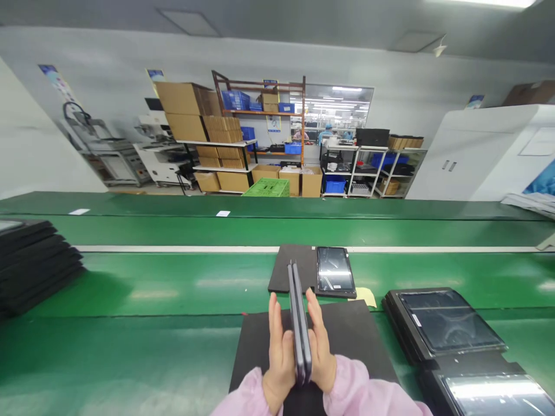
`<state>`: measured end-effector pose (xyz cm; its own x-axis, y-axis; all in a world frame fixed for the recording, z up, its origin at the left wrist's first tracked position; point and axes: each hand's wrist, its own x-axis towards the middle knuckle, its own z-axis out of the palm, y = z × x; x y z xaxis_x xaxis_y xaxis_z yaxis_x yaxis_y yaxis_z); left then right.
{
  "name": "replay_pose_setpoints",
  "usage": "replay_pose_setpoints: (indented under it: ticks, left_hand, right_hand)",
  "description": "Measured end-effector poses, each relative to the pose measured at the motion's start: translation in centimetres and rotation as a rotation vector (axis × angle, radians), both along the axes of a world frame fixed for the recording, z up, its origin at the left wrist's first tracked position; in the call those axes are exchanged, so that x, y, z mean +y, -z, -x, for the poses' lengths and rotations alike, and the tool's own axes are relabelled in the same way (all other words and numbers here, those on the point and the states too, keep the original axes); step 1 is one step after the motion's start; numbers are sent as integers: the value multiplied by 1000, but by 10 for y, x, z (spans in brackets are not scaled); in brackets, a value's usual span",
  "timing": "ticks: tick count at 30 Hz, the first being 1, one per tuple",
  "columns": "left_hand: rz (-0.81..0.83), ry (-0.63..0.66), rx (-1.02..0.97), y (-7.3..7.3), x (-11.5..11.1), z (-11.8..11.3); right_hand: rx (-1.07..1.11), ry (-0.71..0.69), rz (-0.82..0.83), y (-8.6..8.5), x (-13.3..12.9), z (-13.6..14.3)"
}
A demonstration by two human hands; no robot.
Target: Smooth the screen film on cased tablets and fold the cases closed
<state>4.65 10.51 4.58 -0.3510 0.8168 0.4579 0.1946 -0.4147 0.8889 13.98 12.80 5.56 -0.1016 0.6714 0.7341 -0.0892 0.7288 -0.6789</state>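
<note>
Two thin dark grey slabs (pixel 299 323) stand on edge, face to face, above a black foam mat (pixel 355 341). My left hand (pixel 280 352) presses its palm and fingers against their left side. Against their right side lies my right hand (pixel 319 349), so the pair is held between both palms. Just beyond the hands, a flat tablet-like panel (pixel 335 269) lies on the right part of a black foam tray (pixel 297 264). A piece of yellow paper (pixel 365 296) sticks out beside that tray.
Black trays are stacked at the far left (pixel 32 266). On the right, more black trays hold a dark panel (pixel 451 320) and a shiny panel (pixel 498 396). A white line (pixel 173 249) crosses the green bench. Shelves with boxes stand behind it.
</note>
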Motion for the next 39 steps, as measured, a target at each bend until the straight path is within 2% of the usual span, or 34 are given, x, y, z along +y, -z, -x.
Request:
replay_pose_setpoints:
  ticks: [1,3,4,7,9,11,17,23,28,30,32,34,35,37,39]
  left_hand:
    - [-42,33,26,-10,-1,-2]
    - [-45,122,10,-40,-2,-9]
    - [14,170,-26,-58,-2,-13]
    - [239,125,-242,-100,-7,-26]
    - [299,113,-368,-113,-15,-34]
    - [299,123,-460,-119,-23,-41]
    - [257,125,-547,-127,-41,-53]
    - [304,87,-391,-126,-37,-48]
    - [478,105,-530,-113,-23,-49]
    - [518,119,-603,-104,-19,-50]
    - [541,118,-635,-97,-17,-50]
    - [563,96,-615,-92,-17,-50]
    - [604,72,-568,-90,-16,-49]
    - [748,-4,-434,-88,-15,-49]
    - [948,-138,-305,-83,-14,-51]
  right_hand:
    - [31,-19,54,-8,-2,-1]
    - [101,-96,225,-31,-5,-3]
    - [133,-129,322,-43,-6,-3]
    - [206,-180,522,-69,-13,-5]
    - [230,-198,567,-76,-19,-8]
    - [237,-216,600,-80,-27,-12]
    - [256,-135,660,-90,-49,-18]
    - [274,-168,652,-91,-44,-19]
    - [317,-97,865,-88,-35,-15]
    - [305,-87,943,-80,-35,-14]
    - [280,-56,947,-69,-36,-15]
    - [235,-23,834,-56,-39,-17]
    - [192,-16,727,-50,-41,-18]
    - [85,-16,445,-41,-43,-22]
    - [-46,-62,145,-38,-45,-26]
